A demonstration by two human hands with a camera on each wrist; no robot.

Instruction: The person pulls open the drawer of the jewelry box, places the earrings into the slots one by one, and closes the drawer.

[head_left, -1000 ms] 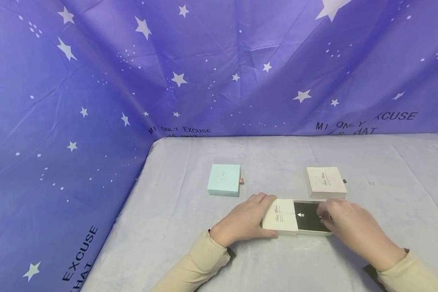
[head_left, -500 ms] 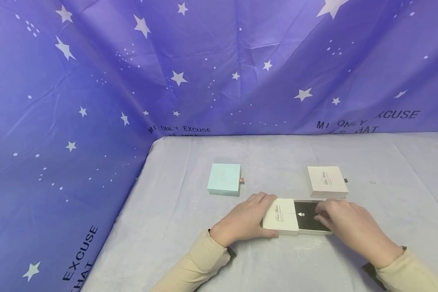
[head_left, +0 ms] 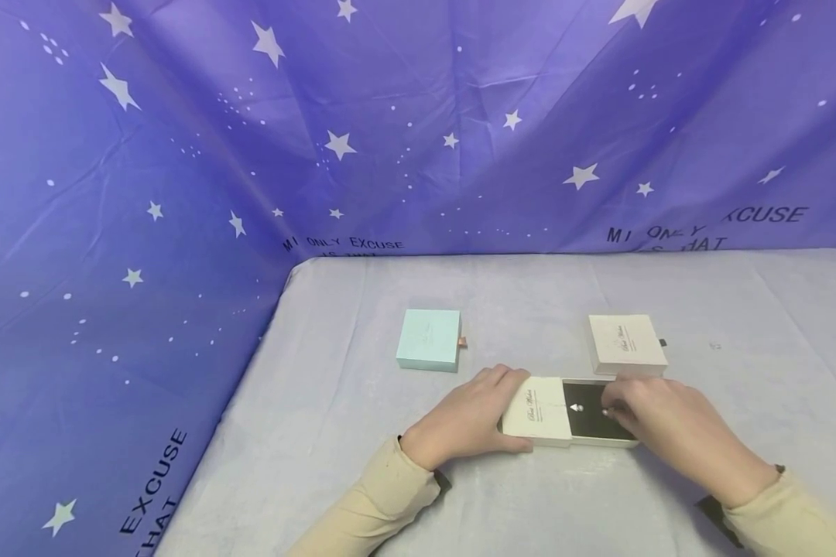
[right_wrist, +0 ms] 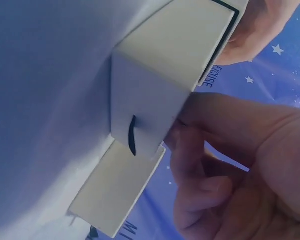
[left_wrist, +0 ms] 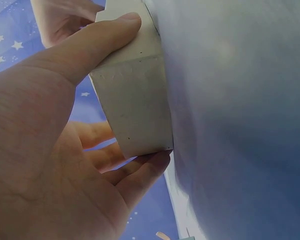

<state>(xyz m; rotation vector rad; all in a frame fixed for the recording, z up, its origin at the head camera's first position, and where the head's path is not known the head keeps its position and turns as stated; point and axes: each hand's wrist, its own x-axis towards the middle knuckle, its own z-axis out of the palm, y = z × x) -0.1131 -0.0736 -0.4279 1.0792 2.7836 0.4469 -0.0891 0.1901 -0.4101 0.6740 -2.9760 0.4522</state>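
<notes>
A cream drawer-style jewelry box (head_left: 538,410) lies in front of me with its drawer (head_left: 602,442) pulled out to the right. My left hand (head_left: 470,418) grips the sleeve, thumb on the near side and fingers at the far side, as the left wrist view confirms. On the drawer's black pad (head_left: 587,424) sits a small white earring-like piece (head_left: 576,407). Over the drawer's right part, my right hand (head_left: 658,410) has its thumb and forefinger together at the pad, pinching a tiny white earring-like piece (head_left: 604,412), mostly hidden. A dark pull tab (right_wrist: 132,136) shows on the drawer end.
A mint box (head_left: 428,339) with an orange tab stands behind to the left. Another cream box (head_left: 627,343) with a dark tab is behind the drawer. Tiny silvery pieces (head_left: 715,346) lie right of it. A starry blue curtain (head_left: 453,186) backs the table.
My right fingertips have shifted slightly over the pad, and the tiny white piece at them shows more clearly now. The left hand keeps its hold on the sleeve.
</notes>
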